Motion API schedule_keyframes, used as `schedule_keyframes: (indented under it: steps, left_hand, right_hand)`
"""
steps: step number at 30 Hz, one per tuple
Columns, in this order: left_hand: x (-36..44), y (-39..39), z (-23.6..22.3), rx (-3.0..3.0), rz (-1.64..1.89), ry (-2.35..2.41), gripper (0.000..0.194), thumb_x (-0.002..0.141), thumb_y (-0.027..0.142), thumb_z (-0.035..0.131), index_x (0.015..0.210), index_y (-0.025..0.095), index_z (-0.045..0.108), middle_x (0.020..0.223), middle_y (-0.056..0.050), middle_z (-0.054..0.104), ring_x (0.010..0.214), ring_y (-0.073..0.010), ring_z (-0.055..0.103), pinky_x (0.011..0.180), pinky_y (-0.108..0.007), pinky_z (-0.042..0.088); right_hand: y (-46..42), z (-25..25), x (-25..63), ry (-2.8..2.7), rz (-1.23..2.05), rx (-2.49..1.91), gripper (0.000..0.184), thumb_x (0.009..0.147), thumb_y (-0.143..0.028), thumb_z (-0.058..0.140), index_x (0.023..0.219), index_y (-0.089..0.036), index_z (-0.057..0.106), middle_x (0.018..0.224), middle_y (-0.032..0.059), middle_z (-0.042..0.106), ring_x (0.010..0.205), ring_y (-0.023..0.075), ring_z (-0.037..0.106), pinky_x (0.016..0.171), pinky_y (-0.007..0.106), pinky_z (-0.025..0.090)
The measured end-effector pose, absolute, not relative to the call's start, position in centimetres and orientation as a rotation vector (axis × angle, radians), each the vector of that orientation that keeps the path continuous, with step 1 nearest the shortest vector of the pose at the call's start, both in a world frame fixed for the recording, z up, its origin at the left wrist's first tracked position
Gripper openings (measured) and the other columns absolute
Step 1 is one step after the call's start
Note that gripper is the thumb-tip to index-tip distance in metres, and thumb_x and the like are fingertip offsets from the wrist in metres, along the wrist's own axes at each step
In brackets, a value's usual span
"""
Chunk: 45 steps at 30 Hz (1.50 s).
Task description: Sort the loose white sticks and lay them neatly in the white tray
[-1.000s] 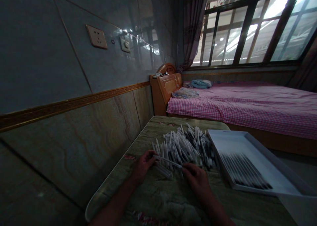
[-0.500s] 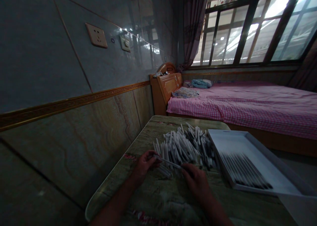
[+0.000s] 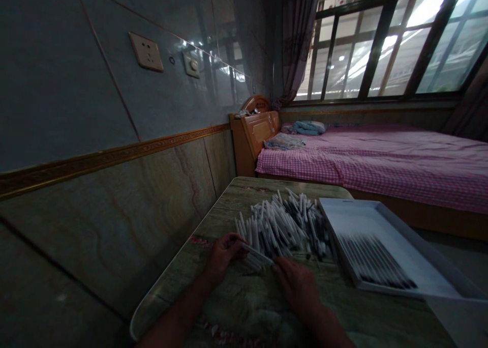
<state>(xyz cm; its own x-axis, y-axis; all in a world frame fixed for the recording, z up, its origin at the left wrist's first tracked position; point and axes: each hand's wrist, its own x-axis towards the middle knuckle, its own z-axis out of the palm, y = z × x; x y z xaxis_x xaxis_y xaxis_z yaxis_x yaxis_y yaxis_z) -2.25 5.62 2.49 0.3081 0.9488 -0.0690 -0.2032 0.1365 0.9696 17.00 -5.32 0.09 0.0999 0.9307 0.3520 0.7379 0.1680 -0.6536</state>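
Between my two hands is a slim, pale pen (image 3: 258, 252), slanting down to the right over the table. My left hand (image 3: 224, 259) pinches its left end with the fingertips. At the other end, my right hand (image 3: 299, 282) grips it with thumb and fingers closed; the tip is hidden there. Just beyond lies a loose heap of white and dark pen parts (image 3: 276, 223), pointing in many directions. A few clear pieces lie under the held pen. To the right, a white tray (image 3: 389, 226) holds a neat row of pens (image 3: 373, 259) with dark ends towards me.
The green patterned table (image 3: 244, 307) has a rounded edge near the tiled wall (image 3: 168, 195) on the left. Behind it stands a bed (image 3: 362, 160) with a pink checked sheet and a wooden headboard (image 3: 259, 132). The tray's right side overhangs the table.
My right hand has shifted slightly left and down, bringing the two hands a little closer together along the pen. The heap and the tray look the same.
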Motion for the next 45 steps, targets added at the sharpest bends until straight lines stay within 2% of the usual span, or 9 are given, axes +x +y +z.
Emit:
schedule_keyframes:
  steps: [5, 9, 12, 19, 25, 30, 33, 39, 45]
  left_hand:
    - [-2.1, 5.1, 2.6, 1.164, 1.021, 0.831, 0.038, 0.061, 0.043, 0.078, 0.079, 0.015, 0.06, 0.076, -0.005, 0.073, 0.062, -0.0169, 0.068, 0.059, -0.029, 0.057]
    - [-2.3, 5.0, 2.5, 1.212, 1.032, 0.823, 0.034, 0.065, 0.042, 0.076, 0.079, 0.015, 0.06, 0.076, -0.005, 0.074, 0.062, -0.0175, 0.068, 0.059, -0.029, 0.057]
    - [-2.5, 5.0, 2.5, 1.23, 1.045, 0.853, 0.034, 0.065, 0.042, 0.076, 0.08, 0.016, 0.061, 0.078, -0.004, 0.073, 0.065, -0.0181, 0.069, 0.061, -0.03, 0.058]
    - [-2.7, 5.8, 2.6, 1.155, 1.146, 0.847, 0.057, 0.067, 0.053, 0.071, 0.109, 0.018, 0.056, 0.08, -0.004, 0.072, 0.07, -0.0211, 0.069, 0.061, -0.032, 0.058]
    - [-3.9, 6.9, 2.3, 1.229, 1.345, 1.049, 0.056, 0.072, 0.061, 0.059, 0.107, 0.018, 0.057, 0.082, -0.006, 0.071, 0.066, -0.0218, 0.069, 0.052, -0.029, 0.054]
    - [-4.3, 7.9, 1.3, 1.3, 1.377, 1.116, 0.049, 0.071, 0.06, 0.058, 0.1, 0.02, 0.059, 0.077, -0.004, 0.071, 0.063, -0.0209, 0.068, 0.051, -0.029, 0.054]
    - [-4.0, 8.2, 0.9, 1.333, 1.349, 1.127, 0.047, 0.069, 0.057, 0.06, 0.098, 0.021, 0.06, 0.076, -0.004, 0.071, 0.062, -0.0209, 0.067, 0.05, -0.029, 0.054]
    - [-3.6, 8.3, 0.7, 1.395, 1.292, 1.142, 0.042, 0.066, 0.053, 0.063, 0.093, 0.021, 0.061, 0.073, -0.003, 0.071, 0.059, -0.0208, 0.066, 0.052, -0.029, 0.054]
    - [-3.8, 8.3, 0.8, 1.393, 1.342, 1.181, 0.041, 0.07, 0.052, 0.059, 0.095, 0.021, 0.06, 0.075, -0.003, 0.071, 0.062, -0.0209, 0.067, 0.055, -0.03, 0.054]
  right_hand:
    - [-5.0, 0.0, 17.0, -1.391, 0.724, -1.521, 0.032, 0.084, -0.043, 0.047, 0.066, -0.024, 0.066, 0.06, 0.0002, 0.062, 0.06, 0.0174, 0.057, 0.056, 0.025, 0.037]
    - [-4.3, 0.2, 17.2, -1.233, 1.012, -1.433, 0.035, 0.076, -0.045, 0.053, 0.053, -0.02, 0.058, 0.046, -0.0043, 0.043, 0.047, 0.0116, 0.039, 0.045, 0.022, 0.026]
    - [-4.2, 0.6, 17.0, -1.249, 1.073, -1.407, 0.032, 0.077, -0.042, 0.054, 0.055, -0.018, 0.057, 0.048, -0.0059, 0.039, 0.047, 0.0091, 0.033, 0.044, 0.02, 0.023]
    - [-5.0, 1.3, 16.5, -1.338, 1.144, -1.392, 0.021, 0.082, -0.038, 0.051, 0.072, -0.02, 0.054, 0.057, -0.0066, 0.046, 0.051, 0.0084, 0.043, 0.045, 0.017, 0.03]
    - [-5.6, 5.7, 23.5, -1.356, 0.744, -1.641, 0.022, 0.08, -0.038, 0.051, 0.075, -0.018, 0.06, 0.066, -0.0021, 0.059, 0.064, 0.013, 0.055, 0.057, 0.021, 0.038]
    - [-9.0, 8.7, 34.0, -1.294, 0.115, -2.386, 0.032, 0.087, -0.037, 0.042, 0.092, -0.019, 0.068, 0.093, 0.0066, 0.069, 0.086, 0.0188, 0.063, 0.066, 0.024, 0.039]
    - [-11.4, 8.7, 38.4, -1.152, 0.089, -2.745, 0.034, 0.089, -0.033, 0.038, 0.095, -0.018, 0.069, 0.097, 0.012, 0.07, 0.087, 0.0224, 0.065, 0.063, 0.027, 0.039]
    - [-13.4, 7.2, 40.3, -1.081, 0.097, -2.925, 0.032, 0.083, -0.021, 0.04, 0.091, -0.015, 0.071, 0.098, 0.0173, 0.071, 0.091, 0.0295, 0.067, 0.064, 0.033, 0.042]
    - [-14.1, 7.3, 40.3, -1.164, 0.095, -2.939, 0.033, 0.085, -0.03, 0.041, 0.088, -0.017, 0.072, 0.096, 0.0164, 0.071, 0.086, 0.0276, 0.068, 0.063, 0.032, 0.043]
